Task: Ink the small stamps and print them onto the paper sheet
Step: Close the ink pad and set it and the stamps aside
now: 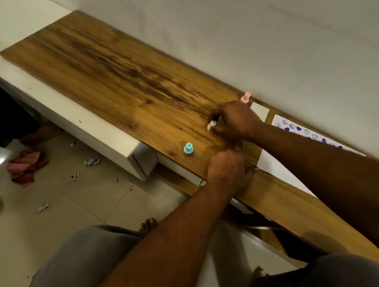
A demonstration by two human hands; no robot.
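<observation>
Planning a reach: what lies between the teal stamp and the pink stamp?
Head view: the right hand, pinching a white stamp, lies between them.

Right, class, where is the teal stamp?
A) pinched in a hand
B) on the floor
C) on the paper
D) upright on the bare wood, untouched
D: the teal stamp stands upright on the desk, off the paper, and neither the left hand nor the right hand touches it.
</observation>
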